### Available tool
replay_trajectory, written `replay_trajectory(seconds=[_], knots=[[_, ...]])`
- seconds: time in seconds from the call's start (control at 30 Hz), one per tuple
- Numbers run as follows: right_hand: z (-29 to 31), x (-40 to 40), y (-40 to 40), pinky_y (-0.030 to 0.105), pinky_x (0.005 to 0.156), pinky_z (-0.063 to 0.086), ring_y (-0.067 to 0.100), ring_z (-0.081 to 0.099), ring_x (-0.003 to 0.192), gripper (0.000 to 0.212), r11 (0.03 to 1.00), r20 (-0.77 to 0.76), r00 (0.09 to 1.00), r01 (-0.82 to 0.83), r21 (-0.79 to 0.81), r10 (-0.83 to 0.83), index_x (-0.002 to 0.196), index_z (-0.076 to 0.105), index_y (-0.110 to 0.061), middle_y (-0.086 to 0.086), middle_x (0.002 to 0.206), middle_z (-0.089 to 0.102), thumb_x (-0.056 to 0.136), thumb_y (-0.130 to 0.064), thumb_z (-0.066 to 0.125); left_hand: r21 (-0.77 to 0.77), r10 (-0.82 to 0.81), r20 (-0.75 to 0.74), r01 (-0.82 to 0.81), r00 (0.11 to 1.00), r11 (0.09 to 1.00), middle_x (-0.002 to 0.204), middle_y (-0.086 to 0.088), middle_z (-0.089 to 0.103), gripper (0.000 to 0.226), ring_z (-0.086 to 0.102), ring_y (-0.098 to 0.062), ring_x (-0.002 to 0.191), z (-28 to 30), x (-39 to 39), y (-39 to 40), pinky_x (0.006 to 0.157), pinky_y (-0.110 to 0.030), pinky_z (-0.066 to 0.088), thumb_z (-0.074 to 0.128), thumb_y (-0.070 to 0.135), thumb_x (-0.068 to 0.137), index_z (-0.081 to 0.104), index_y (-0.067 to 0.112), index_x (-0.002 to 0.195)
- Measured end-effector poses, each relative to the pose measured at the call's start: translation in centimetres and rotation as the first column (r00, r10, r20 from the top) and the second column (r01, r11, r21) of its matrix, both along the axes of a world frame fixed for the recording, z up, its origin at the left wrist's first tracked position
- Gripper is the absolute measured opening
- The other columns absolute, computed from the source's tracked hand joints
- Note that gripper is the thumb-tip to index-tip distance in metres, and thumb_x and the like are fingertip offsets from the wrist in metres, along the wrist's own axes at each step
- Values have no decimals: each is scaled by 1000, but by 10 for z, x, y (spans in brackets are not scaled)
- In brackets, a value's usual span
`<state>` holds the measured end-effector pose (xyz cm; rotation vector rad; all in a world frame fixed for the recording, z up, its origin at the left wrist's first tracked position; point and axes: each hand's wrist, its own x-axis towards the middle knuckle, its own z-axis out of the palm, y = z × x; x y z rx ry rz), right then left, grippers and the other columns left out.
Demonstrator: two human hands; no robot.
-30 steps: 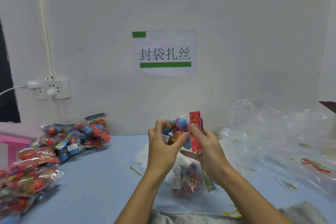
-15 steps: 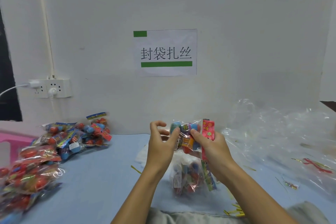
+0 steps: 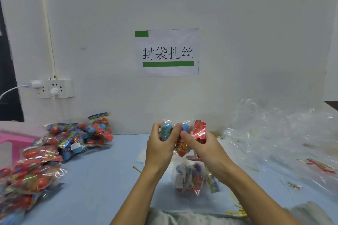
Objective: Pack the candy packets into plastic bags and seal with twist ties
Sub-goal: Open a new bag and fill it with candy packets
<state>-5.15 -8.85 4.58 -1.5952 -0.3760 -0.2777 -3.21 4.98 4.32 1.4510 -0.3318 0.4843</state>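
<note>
Both hands hold one candy packet (image 3: 178,138) raised above the table (image 3: 102,173), directly in front of the person. The left hand (image 3: 160,149) grips the packet's left part, fingers curled round the far side and thumb on the near face over a blue candy. The right hand (image 3: 207,149) grips its right part, thumb lying across the near face toward the left thumb; the two thumb tips are just beside each other. The packet's red header card (image 3: 199,128) stands upright at the right hand's fingertips, so the packet's long axis runs roughly from hand to hand, left to right.

A partly filled plastic bag (image 3: 190,181) lies on the table below and slightly toward the person from the right hand, under the right wrist. Its mouth cannot be made out. The right hand is the nearer of the two to this bag.

Judgement: the next move is a descent toward the bag, with the packet turned end-first to enter. Loose twist ties (image 3: 236,213) lie near the right forearm.
</note>
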Motion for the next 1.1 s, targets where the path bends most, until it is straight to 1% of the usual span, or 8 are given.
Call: replay_trajectory(seconds=[0.13,0.23,0.43,0.57,0.67,0.8,0.93,1.1], knots=[[0,-2,5,28,61,61,15,76,80,48,998,-15,999,34,45,-34,108,63,-27,-10,88,76,73,-61,69,105,35,53,-41,998,994,72,10,67,56,63,-3,62,-1,-3,-1,55,-20,52,59,72,70,55,21,95],[1,-4,5,27,57,59,16,76,76,44,997,7,999,52,61,-53,105,65,-26,-7,86,77,75,-58,70,56,-11,-14,12,1000,998,75,7,69,54,68,-3,66,1,-5,-5,53,-16,51,51,68,78,56,17,97],[0,-2,5,19,54,56,10,75,73,33,986,42,987,150,78,-154,103,69,-22,-7,85,77,82,-47,75,58,-93,-155,103,984,993,96,-11,75,43,74,-25,83,5,-1,-1,67,-38,59,48,47,99,70,12,106],[-1,-1,6,16,51,54,3,73,71,18,973,91,969,224,51,-228,94,71,-28,-15,79,75,85,-44,73,19,-140,-232,149,963,989,109,-11,72,45,72,-26,97,8,-2,-7,74,-35,60,47,50,99,66,14,120],[-1,-1,8,18,52,55,1,72,74,13,966,136,958,256,-17,-252,91,67,-34,-22,79,72,87,-45,71,-26,-101,-255,98,962,995,102,-8,74,43,73,-22,89,7,-2,-11,66,-32,60,47,52,99,66,15,113],[-3,1,10,33,62,63,12,74,75,16,973,138,969,216,-79,-204,96,64,-35,-14,84,74,88,-47,71,-4,76,-182,-78,980,997,85,-6,70,40,65,-13,66,2,0,-11,48,-22,48,49,51,98,65,14,99],[1,-2,5,21,59,58,9,72,77,22,981,81,983,173,-90,-165,92,69,-29,-13,83,74,88,-51,69,35,176,-72,-174,982,984,75,-1,67,39,63,-7,63,1,-2,-8,51,-19,46,49,51,97,61,14,92],[10,-3,2,47,81,62,28,76,89,40,985,-88,996,-6,171,22,97,74,-20,10,96,77,80,-57,69,96,127,101,-137,987,986,70,5,66,24,64,-3,61,3,-9,-11,54,-15,50,53,44,96,59,20,93]])
